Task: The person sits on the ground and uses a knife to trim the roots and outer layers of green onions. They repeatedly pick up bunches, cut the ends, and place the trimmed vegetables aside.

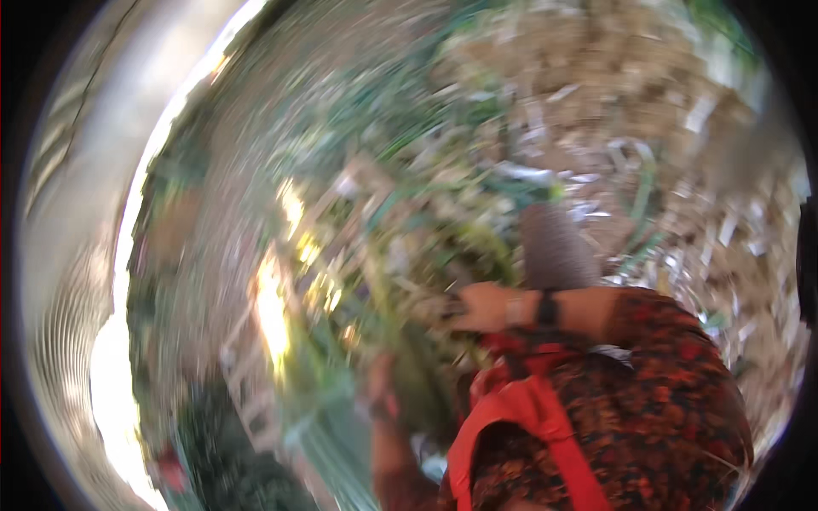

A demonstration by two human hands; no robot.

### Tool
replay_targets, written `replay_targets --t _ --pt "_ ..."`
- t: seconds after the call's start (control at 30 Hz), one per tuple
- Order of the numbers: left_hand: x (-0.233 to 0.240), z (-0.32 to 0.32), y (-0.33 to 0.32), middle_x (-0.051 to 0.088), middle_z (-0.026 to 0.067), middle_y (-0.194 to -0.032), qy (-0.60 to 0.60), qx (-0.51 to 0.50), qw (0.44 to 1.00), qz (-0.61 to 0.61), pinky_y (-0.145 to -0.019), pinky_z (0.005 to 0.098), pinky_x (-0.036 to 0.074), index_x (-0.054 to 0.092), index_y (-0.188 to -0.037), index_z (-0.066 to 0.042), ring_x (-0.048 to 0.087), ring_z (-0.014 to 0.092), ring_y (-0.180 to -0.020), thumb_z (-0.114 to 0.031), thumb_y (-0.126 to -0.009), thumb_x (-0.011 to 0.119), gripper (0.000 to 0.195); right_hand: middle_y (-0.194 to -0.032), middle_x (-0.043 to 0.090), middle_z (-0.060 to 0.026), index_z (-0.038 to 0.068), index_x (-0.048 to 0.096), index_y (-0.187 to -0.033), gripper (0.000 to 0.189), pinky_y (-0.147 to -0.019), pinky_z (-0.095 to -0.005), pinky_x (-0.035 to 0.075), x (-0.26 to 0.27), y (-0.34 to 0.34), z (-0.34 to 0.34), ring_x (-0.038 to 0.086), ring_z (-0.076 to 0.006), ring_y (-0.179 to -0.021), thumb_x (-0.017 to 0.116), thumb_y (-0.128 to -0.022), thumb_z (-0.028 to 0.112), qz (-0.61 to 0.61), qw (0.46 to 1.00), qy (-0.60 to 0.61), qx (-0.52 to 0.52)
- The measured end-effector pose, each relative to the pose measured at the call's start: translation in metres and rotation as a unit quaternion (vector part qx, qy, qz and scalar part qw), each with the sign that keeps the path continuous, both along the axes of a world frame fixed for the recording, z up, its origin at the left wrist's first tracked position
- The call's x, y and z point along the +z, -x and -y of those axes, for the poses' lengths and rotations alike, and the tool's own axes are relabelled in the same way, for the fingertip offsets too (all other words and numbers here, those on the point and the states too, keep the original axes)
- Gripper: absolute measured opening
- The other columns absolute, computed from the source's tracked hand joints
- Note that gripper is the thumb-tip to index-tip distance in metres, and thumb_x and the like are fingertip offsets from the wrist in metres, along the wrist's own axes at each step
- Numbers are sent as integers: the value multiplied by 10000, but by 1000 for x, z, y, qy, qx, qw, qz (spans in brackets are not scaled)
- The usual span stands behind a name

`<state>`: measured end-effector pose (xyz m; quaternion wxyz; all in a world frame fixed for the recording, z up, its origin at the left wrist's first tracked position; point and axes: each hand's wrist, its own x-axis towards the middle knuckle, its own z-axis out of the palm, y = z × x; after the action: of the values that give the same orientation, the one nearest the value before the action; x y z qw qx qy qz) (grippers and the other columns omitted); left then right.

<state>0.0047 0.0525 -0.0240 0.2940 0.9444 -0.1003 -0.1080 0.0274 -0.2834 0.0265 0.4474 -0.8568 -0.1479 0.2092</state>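
Motion blur softens most of this view. My right hand (pixel 476 308), with a dark band on its wrist, reaches leftward into a heap of green and yellowish plant matter (pixel 441 255). Its fingers are blurred against the leaves. Lower down, my left hand (pixel 381 380) points upward beside a dark green leafy stalk (pixel 418 364). Whether either hand grips the stalk cannot be made out. Broad pale-green leaves (pixel 332 441) lie just left of my left forearm, their upper end brightly sunlit. Red straps (pixel 537 409) cross my patterned garment.
A grey-brown rounded form (pixel 556 249), too blurred to name, stands just above my right wrist. Brown ground (pixel 613 70) strewn with pale scraps spreads at upper right. Dark foliage (pixel 223 441) fills the lower left, near a pale slatted thing (pixel 252 409). A bright curved edge (pixel 131 243) runs along the left.
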Motion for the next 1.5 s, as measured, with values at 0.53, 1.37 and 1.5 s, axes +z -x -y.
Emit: replay_targets --t 0.53,1.37,1.5 --pt "-8 31 13 645 124 -1008 509 280 773 -253 -768 309 519 539 -1202 56 629 202 -845 -95 -814 604 422 -828 663 -239 15 649 -1040 304 -709 -468 519 30 -74 -74 641 -415 -770 577 -865 254 105 984 133 61" --pt "4 42 10 557 147 -1270 568 238 758 -216 -844 315 530 275 -1502 -75 615 189 -1008 -24 -954 520 603 -861 632 -290 -99 592 -894 331 -747 -481 510 39 -28 -43 632 -440 -816 606 -817 223 23 981 153 121" --pt "-2 38 8 567 85 -1293 574 211 763 -209 -895 279 494 374 -1471 -83 594 160 -1051 -20 -959 503 532 -871 642 -289 -89 625 -864 316 -750 -469 521 15 -57 -56 644 -435 -823 621 -805 221 70 979 177 75"
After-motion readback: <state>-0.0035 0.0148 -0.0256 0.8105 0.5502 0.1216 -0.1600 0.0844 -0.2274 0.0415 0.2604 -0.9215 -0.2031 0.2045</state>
